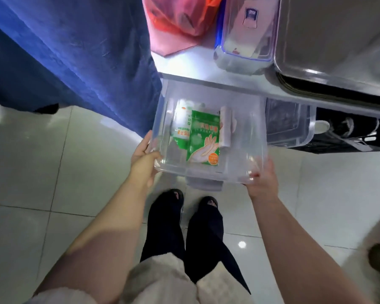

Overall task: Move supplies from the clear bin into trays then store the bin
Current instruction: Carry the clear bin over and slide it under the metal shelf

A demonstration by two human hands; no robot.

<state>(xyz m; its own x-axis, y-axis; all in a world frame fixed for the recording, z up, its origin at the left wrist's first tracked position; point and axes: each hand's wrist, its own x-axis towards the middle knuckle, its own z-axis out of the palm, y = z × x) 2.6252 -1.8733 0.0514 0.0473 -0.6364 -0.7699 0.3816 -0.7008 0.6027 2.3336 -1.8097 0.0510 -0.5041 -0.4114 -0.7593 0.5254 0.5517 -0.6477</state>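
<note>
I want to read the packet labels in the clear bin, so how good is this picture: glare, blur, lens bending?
Head view: soft overall, so the small print on the green glove packet is unreadable; the clear bin has pale reflections on its walls; the white tabletop is blown out; a bright glint sits on the floor tiles; the wide lens bows the tile joints.

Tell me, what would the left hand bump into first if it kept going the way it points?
The clear bin: the left hand grips its near left corner. Past that, probably the blue cloth, though depth is unclear.
</note>
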